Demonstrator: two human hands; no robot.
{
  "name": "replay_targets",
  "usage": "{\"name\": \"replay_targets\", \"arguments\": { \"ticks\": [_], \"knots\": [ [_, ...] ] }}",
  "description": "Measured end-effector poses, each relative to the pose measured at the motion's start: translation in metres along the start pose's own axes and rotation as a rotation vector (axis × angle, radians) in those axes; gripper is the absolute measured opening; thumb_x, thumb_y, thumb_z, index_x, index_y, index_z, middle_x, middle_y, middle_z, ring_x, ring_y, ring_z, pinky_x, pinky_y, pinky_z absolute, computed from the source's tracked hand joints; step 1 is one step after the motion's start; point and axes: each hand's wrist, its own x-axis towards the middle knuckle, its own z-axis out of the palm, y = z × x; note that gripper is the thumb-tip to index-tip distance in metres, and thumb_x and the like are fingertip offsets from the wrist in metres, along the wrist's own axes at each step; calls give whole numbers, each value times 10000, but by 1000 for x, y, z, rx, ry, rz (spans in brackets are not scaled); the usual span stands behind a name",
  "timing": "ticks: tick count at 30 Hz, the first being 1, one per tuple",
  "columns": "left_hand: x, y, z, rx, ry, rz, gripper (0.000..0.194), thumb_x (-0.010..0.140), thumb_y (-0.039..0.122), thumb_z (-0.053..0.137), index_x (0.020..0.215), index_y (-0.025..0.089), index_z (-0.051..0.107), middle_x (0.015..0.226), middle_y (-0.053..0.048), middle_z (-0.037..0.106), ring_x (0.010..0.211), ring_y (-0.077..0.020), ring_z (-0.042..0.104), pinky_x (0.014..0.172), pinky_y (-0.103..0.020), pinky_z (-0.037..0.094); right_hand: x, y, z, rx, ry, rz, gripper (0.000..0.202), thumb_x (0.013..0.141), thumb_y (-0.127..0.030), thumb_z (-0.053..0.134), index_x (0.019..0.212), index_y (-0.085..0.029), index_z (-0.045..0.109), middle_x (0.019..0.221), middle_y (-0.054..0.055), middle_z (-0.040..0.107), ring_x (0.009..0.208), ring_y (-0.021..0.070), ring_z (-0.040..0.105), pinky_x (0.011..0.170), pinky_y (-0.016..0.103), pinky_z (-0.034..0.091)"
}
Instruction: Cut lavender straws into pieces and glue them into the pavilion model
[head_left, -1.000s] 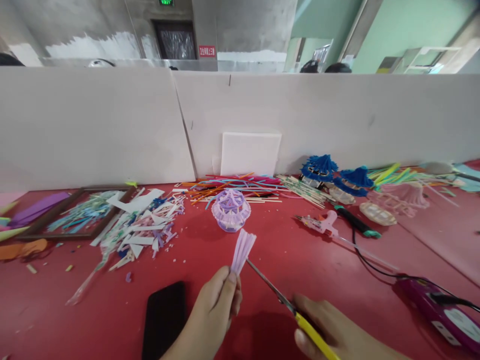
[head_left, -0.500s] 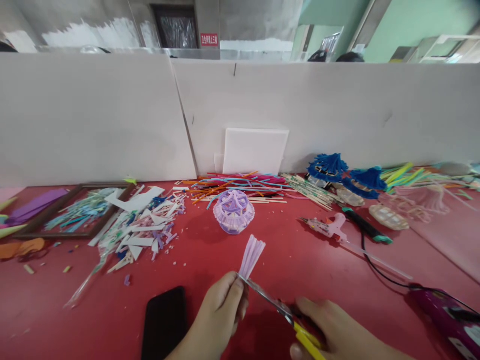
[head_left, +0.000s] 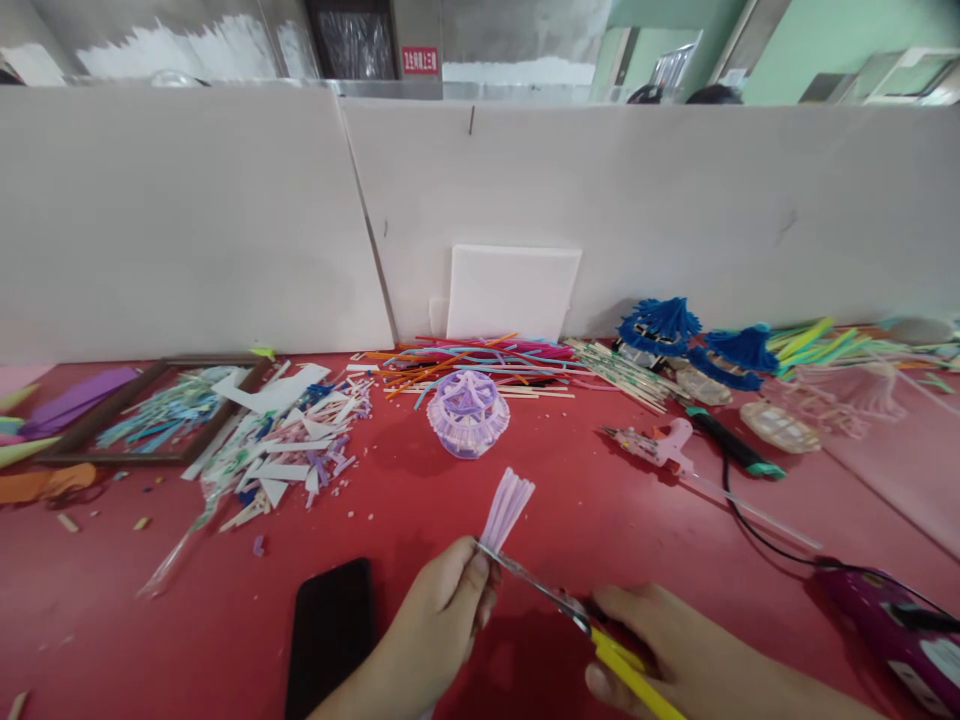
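Observation:
My left hand [head_left: 442,615] pinches a small bundle of pale lilac strips [head_left: 508,508], which fan out above the fingers. In my right hand [head_left: 660,640] is a pair of scissors [head_left: 619,660] with yellow handles. Their blades lie across the strips, right at my left fingertips. Whether the blades are fully closed cannot be made out. Just beyond the bundle stands a round lilac openwork ornament [head_left: 468,415], upright on the red table [head_left: 420,510].
A black phone [head_left: 330,640] lies left of my left hand. Scraps [head_left: 300,440] and a brown frame [head_left: 112,458] are at the left. On the right are a pink glue gun [head_left: 660,448], a black-green tool [head_left: 735,443], blue ornaments [head_left: 660,325] and a purple device [head_left: 885,630]. Coloured sticks [head_left: 487,362] line the partition.
The view has tipped down slightly, so the background sits higher. Both hands, the strips and the scissors keep nearly the same arrangement.

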Motion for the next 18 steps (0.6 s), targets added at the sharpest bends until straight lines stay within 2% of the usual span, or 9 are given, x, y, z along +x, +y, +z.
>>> {"name": "replay_targets", "arguments": {
  "ticks": [9,14,18],
  "knots": [
    [-3,1,3,74,7,8,374,892,536,369,756,199,456,578,66,412,424,-71,271,455,-247,217,-7,5,1,-33,88,-34,371,814,-536,572,813,-167,613,740,32,633,587,119,468,536,230,314],
    [-3,0,4,60,13,-7,388,876,556,385,780,192,477,564,71,413,405,-67,278,432,-247,202,-7,1,0,12,30,-13,328,837,-483,562,876,-166,640,810,61,671,642,146,536,572,244,364],
    [-1,-1,4,3,-10,-76,384,855,573,397,786,199,455,542,92,397,358,-46,228,393,-237,168,-6,-1,-4,-18,-10,-13,322,846,-463,553,898,-161,652,874,83,687,716,185,584,622,273,386]
  ]
}}
